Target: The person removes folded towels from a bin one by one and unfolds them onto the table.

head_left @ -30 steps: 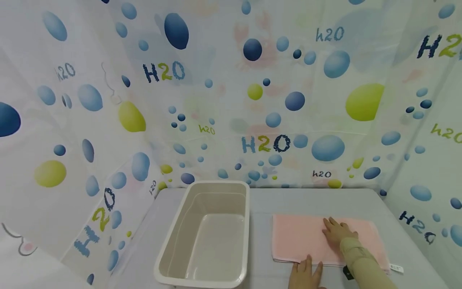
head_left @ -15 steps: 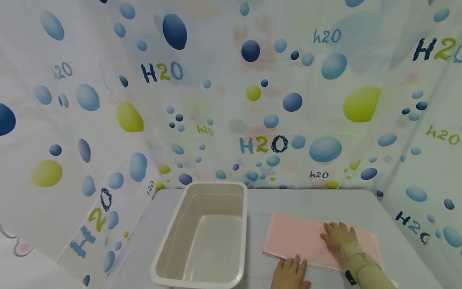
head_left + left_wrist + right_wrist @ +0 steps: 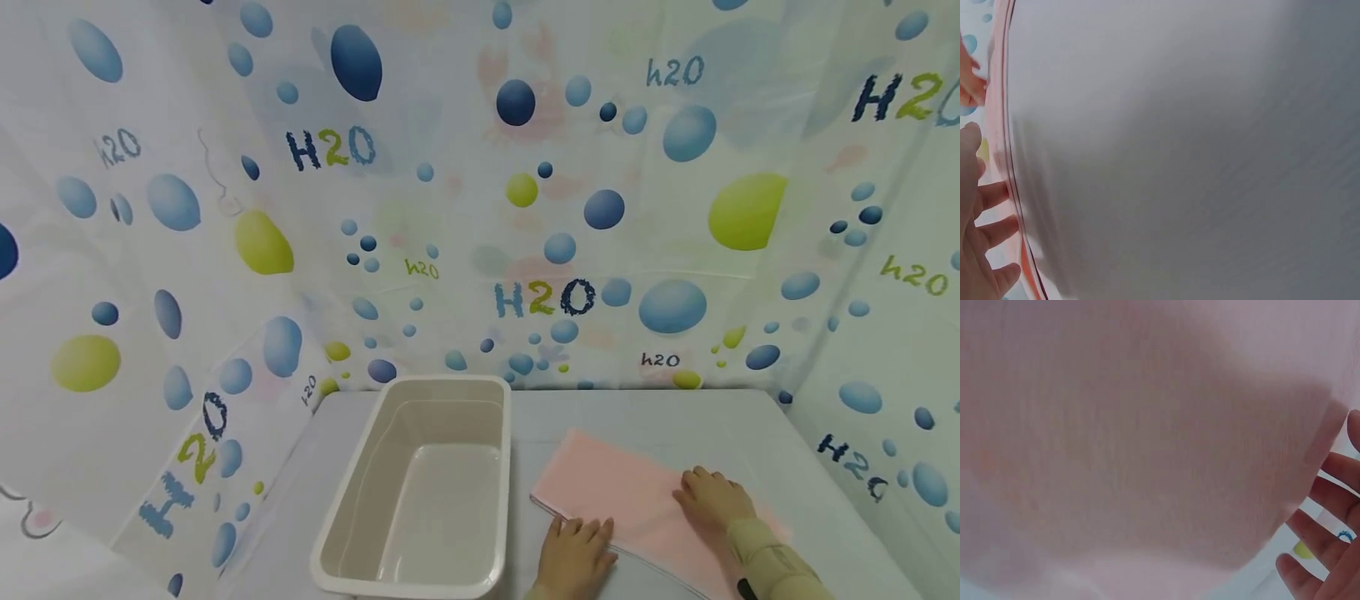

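Note:
A folded pink towel (image 3: 622, 492) lies slanted on the table, its left end farther from me than its right. My left hand (image 3: 573, 550) touches its near edge by the left corner, fingers spread. In the left wrist view the fingers (image 3: 999, 232) reach straight to the layered edge of the towel (image 3: 999, 119). Over the far edge lies my right hand (image 3: 716, 496), its fingertips at the rim. The right wrist view has these fingers (image 3: 1316, 537) extended and apart along the towel's border. The right forearm covers part of the towel's right end.
An upright beige plastic basin (image 3: 322, 558) stands left of the towel, close to its left corner. The pale grey table (image 3: 637, 412) ends at a curtain (image 3: 450, 125) printed with bubbles and H2O lettering, which also hangs at both sides.
The towel has turned clockwise and shifted left, its right end coming nearer. My left hand has moved left with it. My right hand has slid from the towel's middle to its far edge.

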Action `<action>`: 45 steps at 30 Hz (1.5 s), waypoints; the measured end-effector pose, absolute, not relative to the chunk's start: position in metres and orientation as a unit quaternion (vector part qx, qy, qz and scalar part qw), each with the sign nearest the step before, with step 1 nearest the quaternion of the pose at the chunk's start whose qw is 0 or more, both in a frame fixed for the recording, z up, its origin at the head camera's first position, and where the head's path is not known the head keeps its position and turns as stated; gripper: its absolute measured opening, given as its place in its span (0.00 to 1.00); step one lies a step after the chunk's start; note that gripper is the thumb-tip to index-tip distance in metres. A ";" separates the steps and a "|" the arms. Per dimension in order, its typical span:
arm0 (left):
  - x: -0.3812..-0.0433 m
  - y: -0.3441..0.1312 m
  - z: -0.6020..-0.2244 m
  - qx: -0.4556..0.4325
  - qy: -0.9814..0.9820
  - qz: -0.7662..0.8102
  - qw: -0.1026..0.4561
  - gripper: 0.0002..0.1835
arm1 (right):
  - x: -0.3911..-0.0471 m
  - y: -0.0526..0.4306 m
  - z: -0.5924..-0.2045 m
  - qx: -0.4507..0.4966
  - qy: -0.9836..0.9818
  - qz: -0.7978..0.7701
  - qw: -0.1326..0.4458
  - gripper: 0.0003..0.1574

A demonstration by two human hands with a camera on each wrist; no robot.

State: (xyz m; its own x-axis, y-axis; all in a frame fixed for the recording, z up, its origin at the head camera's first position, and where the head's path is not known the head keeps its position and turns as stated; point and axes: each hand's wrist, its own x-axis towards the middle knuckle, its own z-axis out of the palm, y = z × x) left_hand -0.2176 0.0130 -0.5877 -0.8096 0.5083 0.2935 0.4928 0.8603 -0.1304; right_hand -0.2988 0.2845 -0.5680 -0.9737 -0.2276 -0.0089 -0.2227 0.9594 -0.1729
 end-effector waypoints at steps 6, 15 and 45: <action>-0.221 0.010 -0.584 -0.227 -0.965 -0.005 0.134 0.22 | -0.286 0.283 -0.566 -0.124 0.986 -0.103 0.035 0.10; -0.235 0.025 -0.576 -0.153 -0.985 0.021 0.076 0.27 | -0.269 0.277 -0.556 -0.123 0.988 -0.086 0.040 0.11; -0.261 0.037 -0.570 -0.079 -0.983 0.165 0.002 0.29 | -0.230 0.230 -0.562 -0.097 0.985 -0.128 0.056 0.23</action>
State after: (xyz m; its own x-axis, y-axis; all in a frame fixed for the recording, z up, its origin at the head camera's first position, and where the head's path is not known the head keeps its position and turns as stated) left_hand -0.2612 0.0365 -0.5704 -0.9874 0.1568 -0.0224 0.1556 0.9333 -0.3238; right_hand -0.2299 0.2302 -0.5616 -0.9750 -0.2052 -0.0856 -0.1764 0.9483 -0.2640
